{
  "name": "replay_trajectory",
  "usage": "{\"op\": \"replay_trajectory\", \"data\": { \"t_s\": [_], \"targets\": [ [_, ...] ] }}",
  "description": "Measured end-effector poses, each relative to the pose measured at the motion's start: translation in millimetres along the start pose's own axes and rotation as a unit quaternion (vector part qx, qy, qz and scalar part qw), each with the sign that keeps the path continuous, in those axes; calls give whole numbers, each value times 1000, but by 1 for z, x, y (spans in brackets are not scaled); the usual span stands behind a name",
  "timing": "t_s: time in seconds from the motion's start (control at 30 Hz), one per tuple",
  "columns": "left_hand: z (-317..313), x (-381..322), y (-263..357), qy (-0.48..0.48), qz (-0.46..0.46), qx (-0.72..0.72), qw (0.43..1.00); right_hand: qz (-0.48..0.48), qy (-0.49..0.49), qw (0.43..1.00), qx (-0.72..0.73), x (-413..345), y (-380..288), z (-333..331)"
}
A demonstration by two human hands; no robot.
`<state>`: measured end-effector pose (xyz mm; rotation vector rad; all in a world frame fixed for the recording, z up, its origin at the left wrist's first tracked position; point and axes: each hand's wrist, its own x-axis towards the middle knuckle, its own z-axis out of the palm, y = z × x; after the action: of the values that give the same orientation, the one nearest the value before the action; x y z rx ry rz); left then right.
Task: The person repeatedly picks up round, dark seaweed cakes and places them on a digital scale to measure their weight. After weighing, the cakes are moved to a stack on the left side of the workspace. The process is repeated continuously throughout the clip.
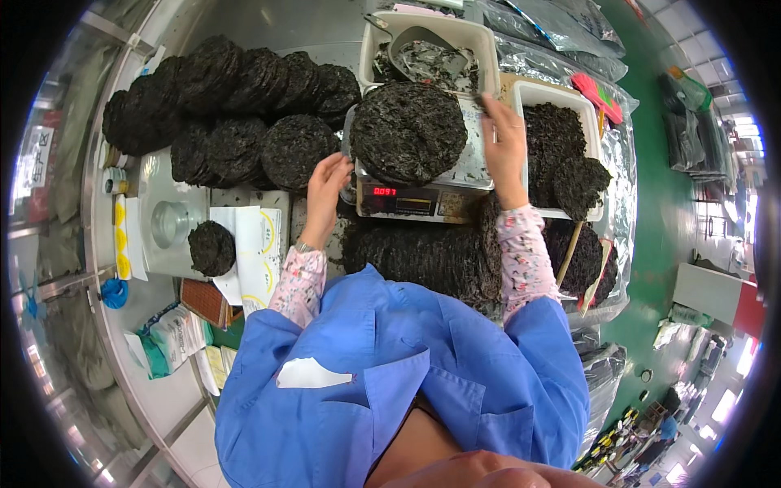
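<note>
A round cake of dried dark seaweed [409,134] lies on the metal pan of a digital scale [398,202], whose red display is lit. My left hand [327,189] is at the pan's left edge, fingers slightly bent, beside the cake; whether it touches the pan I cannot tell. To the right of the pan, my right hand [506,137] is raised, with a small dark piece at its fingertips that looks like seaweed. Stacked round seaweed cakes [299,149] stand left of the scale. A long row of seaweed cakes [421,253] lies between the scale and my body.
Behind the scale, a white bin [491,55] holds a dark scoop [399,46] and seaweed scraps. Another white bin [595,143] with loose seaweed stands at right, near a pink brush [595,94]. A small seaweed cake [212,248] lies at left beside printed paper sheets [249,244].
</note>
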<state>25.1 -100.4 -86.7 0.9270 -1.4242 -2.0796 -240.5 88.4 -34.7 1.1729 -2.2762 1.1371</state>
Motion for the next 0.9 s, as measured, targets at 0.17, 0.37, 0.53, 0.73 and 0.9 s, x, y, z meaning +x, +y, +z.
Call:
{"op": "replay_trajectory", "data": {
  "t_s": [0.17, 0.37, 0.53, 0.73, 0.9],
  "targets": [
    [40, 29, 6, 32, 25, 15, 999, -43, -89, 995, -6, 2, -16, 16],
    [56, 49, -8, 45, -25, -49, 997, 420, -139, 810, 385, 10, 31, 49],
    [56, 66, -25, 23, -52, -111, 992, 455, -148, 726, 495, -12, 17, 88],
    [24, 68, -31, 1, 10, -27, 1000, 477, -156, 709, 496, -22, -7, 90],
    [-18, 60, -24, 58, -36, -26, 997, 511, -156, 685, 495, -27, -69, 104]
  ]
}}
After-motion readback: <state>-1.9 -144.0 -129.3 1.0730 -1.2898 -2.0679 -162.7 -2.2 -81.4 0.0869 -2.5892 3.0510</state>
